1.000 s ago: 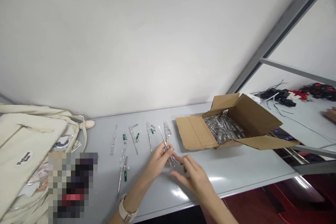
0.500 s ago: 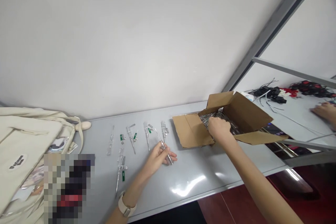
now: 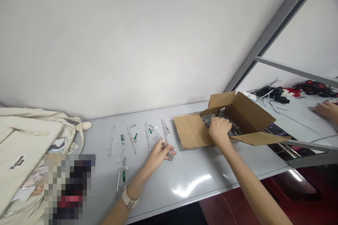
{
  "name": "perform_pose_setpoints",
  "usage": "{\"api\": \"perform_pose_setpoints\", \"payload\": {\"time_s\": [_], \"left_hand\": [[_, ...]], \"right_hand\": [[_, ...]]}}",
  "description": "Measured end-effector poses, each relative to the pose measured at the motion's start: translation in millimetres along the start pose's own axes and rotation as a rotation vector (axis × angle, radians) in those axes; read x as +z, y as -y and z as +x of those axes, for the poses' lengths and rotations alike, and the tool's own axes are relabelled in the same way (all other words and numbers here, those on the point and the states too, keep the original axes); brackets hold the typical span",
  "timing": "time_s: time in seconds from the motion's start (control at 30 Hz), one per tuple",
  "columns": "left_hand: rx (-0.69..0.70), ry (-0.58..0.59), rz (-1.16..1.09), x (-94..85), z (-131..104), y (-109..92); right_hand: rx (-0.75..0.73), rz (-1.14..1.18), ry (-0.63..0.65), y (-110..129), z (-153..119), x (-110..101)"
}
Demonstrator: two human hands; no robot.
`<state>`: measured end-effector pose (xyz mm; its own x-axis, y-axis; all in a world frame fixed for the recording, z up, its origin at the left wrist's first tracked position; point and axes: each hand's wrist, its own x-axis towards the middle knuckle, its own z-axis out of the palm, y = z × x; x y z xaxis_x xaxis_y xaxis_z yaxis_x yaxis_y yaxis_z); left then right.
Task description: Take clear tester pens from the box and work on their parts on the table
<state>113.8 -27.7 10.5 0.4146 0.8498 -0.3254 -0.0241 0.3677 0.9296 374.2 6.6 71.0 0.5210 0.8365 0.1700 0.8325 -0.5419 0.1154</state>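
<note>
My left hand is closed around a clear-handled tester screwdriver, its metal shaft pointing up and away from me. My right hand reaches over the near rim of an open cardboard box, knuckles up and fingers curled down; whatever they hold is hidden. Inside the box lies a heap of similar clear screwdrivers. To the left of my left hand, several taken-apart testers lie on the table in separate groups, with small green circuit boards and little metal parts beside them.
A cream bag occupies the left end of the grey table. Behind the box rises a grey metal frame. Beyond it, another person's hand rests near bundles of black and red wired parts.
My left hand has shifted slightly up with the screwdriver. My right hand has moved a little within the box opening. The other person's hand has moved slightly.
</note>
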Motion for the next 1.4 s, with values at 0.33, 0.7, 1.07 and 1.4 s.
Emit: {"api": "perform_pose_setpoints", "payload": {"time_s": [0.33,0.7,1.07,1.4], "left_hand": [[0.061,0.017,-0.224,0.6,-10,-19],[0.111,0.024,-0.917,-8.3,-9,-36],[0.109,-0.047,-1.292,-20.2,-11,-40],[0.106,-0.057,-1.377,-20.8,-12,-43]], "right_hand": [[-0.124,0.055,-0.219,0,-39,-27],[-0.573,1.204,0.521,22,-130,-34],[-0.608,1.317,0.911,45,-173,2],[-0.459,1.565,1.351,48,-171,10]]}}
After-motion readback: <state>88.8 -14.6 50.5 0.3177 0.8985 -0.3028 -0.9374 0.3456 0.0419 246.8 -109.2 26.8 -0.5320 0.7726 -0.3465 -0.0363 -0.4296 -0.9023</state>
